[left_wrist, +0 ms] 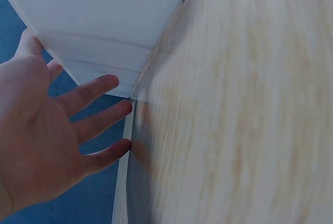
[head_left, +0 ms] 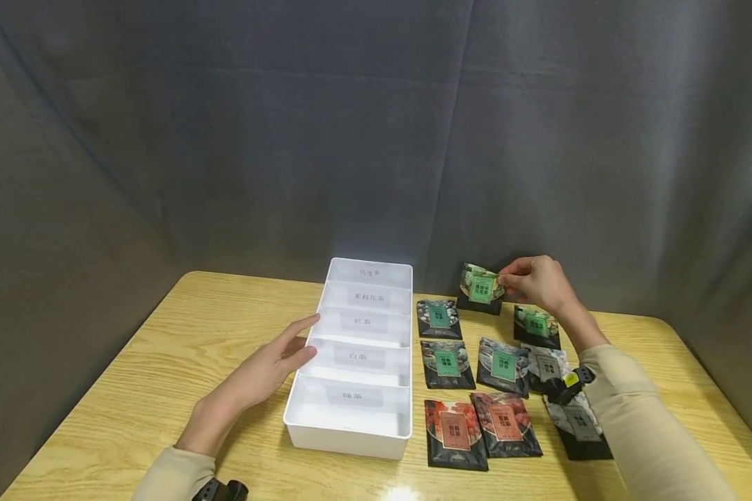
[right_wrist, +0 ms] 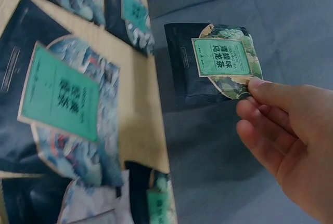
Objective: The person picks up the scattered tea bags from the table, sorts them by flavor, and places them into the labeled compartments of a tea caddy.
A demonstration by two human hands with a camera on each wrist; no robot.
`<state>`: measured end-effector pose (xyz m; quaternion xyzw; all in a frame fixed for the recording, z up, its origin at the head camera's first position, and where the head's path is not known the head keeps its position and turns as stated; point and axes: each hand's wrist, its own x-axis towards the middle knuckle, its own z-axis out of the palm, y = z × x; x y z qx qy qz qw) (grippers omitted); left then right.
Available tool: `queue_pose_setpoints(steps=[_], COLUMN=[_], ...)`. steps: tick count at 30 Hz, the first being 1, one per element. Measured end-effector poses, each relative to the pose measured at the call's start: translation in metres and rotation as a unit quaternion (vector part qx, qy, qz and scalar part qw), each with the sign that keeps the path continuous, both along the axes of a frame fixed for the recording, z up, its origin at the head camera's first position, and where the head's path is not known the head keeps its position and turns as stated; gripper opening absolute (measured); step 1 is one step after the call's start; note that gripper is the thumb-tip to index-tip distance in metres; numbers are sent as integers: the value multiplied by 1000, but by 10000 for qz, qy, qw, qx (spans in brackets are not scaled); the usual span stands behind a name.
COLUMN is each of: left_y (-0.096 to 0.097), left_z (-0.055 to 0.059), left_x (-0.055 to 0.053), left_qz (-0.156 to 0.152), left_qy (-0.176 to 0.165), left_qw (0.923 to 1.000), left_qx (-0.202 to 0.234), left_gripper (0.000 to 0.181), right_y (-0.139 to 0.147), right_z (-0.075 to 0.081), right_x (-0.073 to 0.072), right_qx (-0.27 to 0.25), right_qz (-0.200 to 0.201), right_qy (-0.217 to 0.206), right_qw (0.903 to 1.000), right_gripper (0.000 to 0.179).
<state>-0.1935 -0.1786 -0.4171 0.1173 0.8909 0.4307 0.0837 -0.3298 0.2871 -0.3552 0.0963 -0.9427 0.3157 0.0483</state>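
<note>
The packet (head_left: 480, 289) hangs by one edge from the right hand (head_left: 535, 282) near the table's far side; whether its bottom touches the wood cannot be told. Thumb and forefinger pinch a corner, the thumb on the printed front, the forefinger's tip hidden behind; the other fingers curl loosely, apart from it. Its green label faces up and its dark end points away from the fingers. Below that wrist, a grey packet (head_left: 546, 362) is partly covered by a wrist camera (head_left: 570, 384), and the sleeve (head_left: 652, 424) overlaps the edge of another. Red packets (head_left: 454, 435) and green ones (head_left: 448, 363) lie between there and the white box (head_left: 347, 442), whose compartment labels are faint. The left hand (head_left: 257, 372) has its fingers spread, thumb and forefinger at the box's left rim; the left wrist view cuts the box off above. Both forearms run out of the head view, over the table (head_left: 163, 348).
</note>
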Motion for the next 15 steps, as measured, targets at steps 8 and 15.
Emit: queue_pose_setpoints(steps=[8,15], left_y=[0,-1], left_z=[0,-2], left_x=[0,0], left_qz=[72,113], left_qy=[-39,-58], left_qw=[9999,9998], left_qx=[124,124], left_gripper=[58,58], right_y=[-19,-44], right_z=[15,34], right_x=[3,10], right_qx=[-177,-420], right_qz=[32,275], right_qy=[573,902], right_qw=[9982,9947], right_gripper=[18,19])
